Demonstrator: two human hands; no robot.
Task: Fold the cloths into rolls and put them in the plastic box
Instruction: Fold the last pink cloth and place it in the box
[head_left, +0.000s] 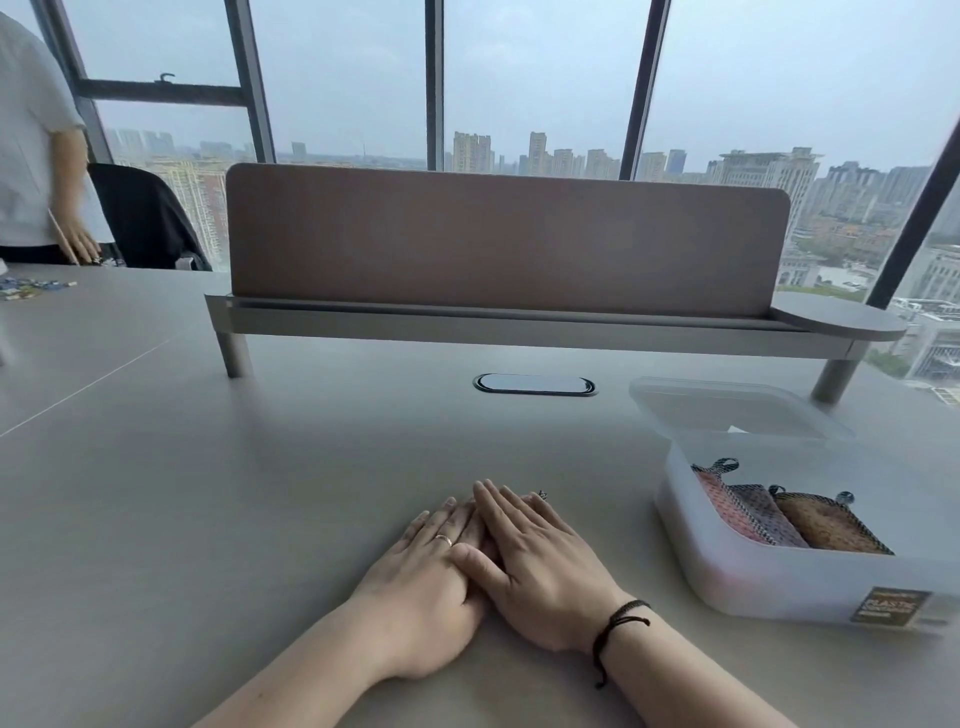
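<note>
My left hand (426, 577) and my right hand (540, 566) lie flat side by side on the grey table, fingers straight, pressing down on a cloth that they almost wholly hide. Only a small dark loop of that cloth (543, 495) shows past my right fingertips. To the right stands the translucent plastic box (779, 582), open, with three rolled cloths inside: a pink one (722, 493), a mauve one (769, 517) and a brown one (831, 527). The box's lid (727, 410) leans behind it.
A brown desk divider (504, 239) on a raised grey shelf crosses the table's far side, with a black cable grommet (535, 385) below it. At the far left a person (31, 156) stands by a dark chair (145, 218), near small scattered pieces (26, 287).
</note>
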